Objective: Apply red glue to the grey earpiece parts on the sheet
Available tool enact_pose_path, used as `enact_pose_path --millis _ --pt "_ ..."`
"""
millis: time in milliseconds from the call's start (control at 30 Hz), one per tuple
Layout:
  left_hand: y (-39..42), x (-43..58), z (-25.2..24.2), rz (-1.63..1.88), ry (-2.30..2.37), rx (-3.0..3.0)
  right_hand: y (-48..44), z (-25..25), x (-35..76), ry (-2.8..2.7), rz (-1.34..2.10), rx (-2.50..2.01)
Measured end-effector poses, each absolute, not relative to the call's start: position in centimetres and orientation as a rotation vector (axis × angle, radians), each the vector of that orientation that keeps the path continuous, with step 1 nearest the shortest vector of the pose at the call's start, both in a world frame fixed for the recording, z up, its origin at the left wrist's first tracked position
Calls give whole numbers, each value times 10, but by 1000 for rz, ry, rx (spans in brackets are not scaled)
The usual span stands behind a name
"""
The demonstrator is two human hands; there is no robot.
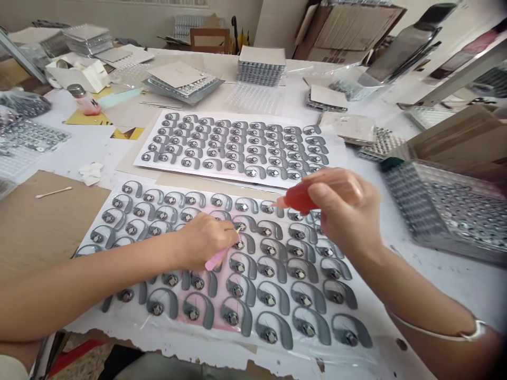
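Note:
My left hand (206, 236) is closed around a slim pink-handled tool (216, 259). The tool's pale pointed tip is over a grey ear-hook earphone shell (247, 224) near the middle of the front sheet (253, 332). My right hand (350, 216) grips a squeeze bottle of red liquid (298, 197), tilted with its nozzle pointing left. That nozzle is above the upper rows of shells; whether it touches one I cannot tell. Several rows of these shells, each with a round metallic part, lie on the sheet.
Behind is a second sheet (237, 173) with more shells. A cotton swab (54, 192) lies on brown cardboard (43, 227) at left. A small bottle with pink liquid (84, 100) stands farther back. Stacked clear trays (261, 74) are at the back, and a tray of metallic parts (459, 211) is at right.

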State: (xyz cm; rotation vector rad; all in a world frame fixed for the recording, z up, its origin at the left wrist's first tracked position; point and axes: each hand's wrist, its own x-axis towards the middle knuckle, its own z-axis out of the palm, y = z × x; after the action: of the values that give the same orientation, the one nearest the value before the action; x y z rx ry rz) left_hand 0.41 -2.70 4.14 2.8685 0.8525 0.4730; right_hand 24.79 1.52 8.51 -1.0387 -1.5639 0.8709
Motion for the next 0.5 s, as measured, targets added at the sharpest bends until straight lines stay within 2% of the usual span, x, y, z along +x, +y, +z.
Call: enact_pose_path --millis 200,500 --pt "-25 5 45 552 838 2737 5 71 269 -1467 1056 -1189" --pt "-19 8 64 453 867 2576 -23 32 252 -1778 575 -1112"
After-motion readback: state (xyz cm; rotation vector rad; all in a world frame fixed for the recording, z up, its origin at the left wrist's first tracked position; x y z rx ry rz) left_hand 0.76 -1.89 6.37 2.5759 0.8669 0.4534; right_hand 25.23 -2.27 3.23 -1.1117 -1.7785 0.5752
